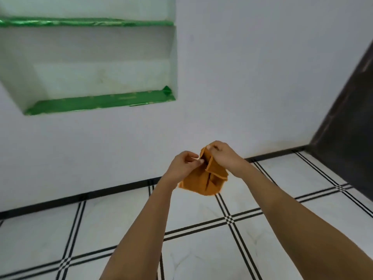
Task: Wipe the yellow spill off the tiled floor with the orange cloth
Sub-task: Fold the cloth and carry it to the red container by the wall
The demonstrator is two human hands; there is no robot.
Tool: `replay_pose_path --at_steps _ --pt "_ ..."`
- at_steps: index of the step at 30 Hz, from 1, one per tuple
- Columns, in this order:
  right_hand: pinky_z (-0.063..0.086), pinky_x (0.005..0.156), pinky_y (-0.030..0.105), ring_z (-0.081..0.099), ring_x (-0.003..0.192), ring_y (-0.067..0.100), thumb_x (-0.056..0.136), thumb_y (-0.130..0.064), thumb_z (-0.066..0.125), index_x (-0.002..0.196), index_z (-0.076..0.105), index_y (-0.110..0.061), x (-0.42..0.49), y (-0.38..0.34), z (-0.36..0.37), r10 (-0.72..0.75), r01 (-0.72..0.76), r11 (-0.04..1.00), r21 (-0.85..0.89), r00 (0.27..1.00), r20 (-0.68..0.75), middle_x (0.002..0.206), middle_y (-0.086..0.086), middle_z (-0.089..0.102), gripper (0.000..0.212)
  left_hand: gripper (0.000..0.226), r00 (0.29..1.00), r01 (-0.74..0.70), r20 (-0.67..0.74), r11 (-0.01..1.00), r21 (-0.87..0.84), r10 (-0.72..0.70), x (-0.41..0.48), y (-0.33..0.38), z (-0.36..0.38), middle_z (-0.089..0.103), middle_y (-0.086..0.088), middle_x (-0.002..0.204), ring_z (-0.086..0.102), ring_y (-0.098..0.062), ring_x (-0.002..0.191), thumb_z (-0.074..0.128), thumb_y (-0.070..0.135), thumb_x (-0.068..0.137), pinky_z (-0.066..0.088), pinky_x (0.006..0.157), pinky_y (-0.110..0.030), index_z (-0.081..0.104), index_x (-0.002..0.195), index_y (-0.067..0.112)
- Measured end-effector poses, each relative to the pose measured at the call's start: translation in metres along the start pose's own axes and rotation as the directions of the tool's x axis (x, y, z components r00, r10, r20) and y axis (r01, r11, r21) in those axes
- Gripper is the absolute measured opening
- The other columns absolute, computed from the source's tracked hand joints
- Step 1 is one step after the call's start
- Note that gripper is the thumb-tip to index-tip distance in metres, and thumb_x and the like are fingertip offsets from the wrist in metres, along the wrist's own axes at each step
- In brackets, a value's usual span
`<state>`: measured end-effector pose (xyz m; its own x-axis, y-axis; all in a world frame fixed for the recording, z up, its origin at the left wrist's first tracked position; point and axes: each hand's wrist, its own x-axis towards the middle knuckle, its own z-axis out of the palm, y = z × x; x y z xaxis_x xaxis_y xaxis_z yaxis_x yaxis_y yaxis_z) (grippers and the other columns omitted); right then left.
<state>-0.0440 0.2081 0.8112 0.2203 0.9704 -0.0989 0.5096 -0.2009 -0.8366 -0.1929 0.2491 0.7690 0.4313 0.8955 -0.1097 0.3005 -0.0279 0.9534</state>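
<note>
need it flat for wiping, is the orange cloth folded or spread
Folded: orange cloth shows layered folds, held by left hand and right hand.

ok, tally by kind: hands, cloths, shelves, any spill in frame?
hands: 2, left hand and right hand, both holding the cloth
orange cloth: 1
green-lined shelves: 2, upper shelf and lower shelf
yellow spill: 0 in view
total: 5

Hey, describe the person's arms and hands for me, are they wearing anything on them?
The left forearm and right forearm are bare up to the picture's edge; no sleeve shows. The left hand and right hand wear no gloves, and no watch, bracelet or ring is visible. The picture is slightly blurred, so small marks could be missed.
</note>
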Motion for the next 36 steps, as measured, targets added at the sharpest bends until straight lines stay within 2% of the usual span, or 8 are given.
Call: replay_pose_path --at_steps 11,16,19,22,25,29,32,36 --pt "0.049 0.083 0.035 0.060 0.091 0.023 0.090 -0.025 0.059 0.098 0.064 -0.013 -0.020 -0.040 0.025 -0.155 0.119 0.971 0.205 0.973 0.171 0.091 0.005 0.063 0.016 0.022 0.988 0.117 -0.134 0.918 0.379 -0.070 -0.063 -0.034 -0.051 0.062 -0.004 0.102 0.059 -0.021 0.091 0.057 0.030 0.089 0.046 0.077 -0.030 0.058 0.104 0.013" --pt "0.043 0.078 0.030 0.054 0.092 0.018 0.083 -0.023 0.069 0.099 0.069 -0.007 -0.020 -0.056 0.035 -0.216 0.218 0.976 -0.023 0.975 0.047 0.098 0.006 0.063 0.022 0.017 0.974 0.142 -0.210 0.942 0.304 -0.079 -0.090 -0.049 -0.091 0.064 -0.007 0.099 0.061 -0.024 0.093 0.058 0.028 0.090 0.053 0.085 -0.038 0.061 0.096 0.013" --pt "0.046 0.061 0.026 0.056 0.078 0.019 0.086 -0.023 0.066 0.100 0.068 -0.007 -0.021 -0.055 0.038 -0.149 0.151 0.979 -0.138 0.989 0.020 0.093 0.009 0.064 0.021 0.011 0.957 0.099 -0.288 0.963 0.252 -0.024 -0.097 -0.045 -0.109 0.063 -0.004 0.097 0.059 -0.021 0.089 0.062 0.024 0.088 0.053 0.075 -0.033 0.060 0.096 0.017" --pt "0.056 0.067 0.031 0.062 0.074 0.023 0.089 -0.015 0.062 0.103 0.063 -0.002 -0.022 -0.050 0.046 -0.023 0.023 1.000 -0.008 1.000 0.021 0.095 0.017 0.067 0.019 0.013 0.930 0.048 -0.366 0.984 0.169 0.018 -0.103 -0.038 -0.118 0.060 0.004 0.090 0.057 -0.013 0.081 0.066 0.024 0.085 0.045 0.062 -0.020 0.058 0.094 0.018" --pt "0.056 0.082 0.038 0.065 0.088 0.027 0.086 -0.011 0.064 0.102 0.063 0.001 -0.023 -0.049 0.054 0.081 -0.087 0.966 0.242 0.996 0.034 0.099 0.019 0.067 0.020 0.008 0.960 0.009 -0.279 0.990 0.144 0.032 -0.110 -0.034 -0.125 0.063 0.006 0.088 0.059 -0.013 0.084 0.066 0.023 0.085 0.046 0.064 -0.018 0.063 0.090 0.018" --pt "0.058 0.077 0.041 0.066 0.085 0.030 0.080 -0.019 0.073 0.090 0.063 -0.001 -0.022 -0.053 0.070 0.136 -0.112 0.922 0.370 0.990 -0.039 0.090 0.019 0.065 0.023 0.008 0.998 0.009 -0.057 0.998 0.054 -0.006 -0.117 -0.035 -0.128 0.068 0.001 0.092 0.063 -0.017 0.089 0.065 0.016 0.086 0.053 0.071 -0.022 0.069 0.092 0.017" --pt "0.058 0.068 0.039 0.063 0.078 0.028 0.082 0.004 0.062 0.090 0.057 -0.012 -0.021 -0.057 0.085 0.090 -0.066 0.955 0.288 0.994 -0.068 0.093 0.019 0.061 0.018 0.016 0.993 0.068 0.089 0.996 0.055 -0.073 -0.120 -0.039 -0.127 0.069 -0.003 0.097 0.064 -0.020 0.093 0.065 0.015 0.085 0.055 0.078 -0.027 0.069 0.100 0.010" --pt "0.052 0.074 0.032 0.059 0.090 0.022 0.081 0.009 0.058 0.124 0.044 -0.023 -0.023 -0.072 0.099 -0.045 0.086 0.987 -0.136 0.960 0.275 0.110 0.014 0.058 0.055 0.014 0.999 0.027 -0.024 0.985 0.170 -0.024 -0.120 -0.048 -0.128 0.067 -0.004 0.100 0.062 -0.025 0.097 0.065 0.012 0.086 0.054 0.085 -0.034 0.069 0.099 0.013"
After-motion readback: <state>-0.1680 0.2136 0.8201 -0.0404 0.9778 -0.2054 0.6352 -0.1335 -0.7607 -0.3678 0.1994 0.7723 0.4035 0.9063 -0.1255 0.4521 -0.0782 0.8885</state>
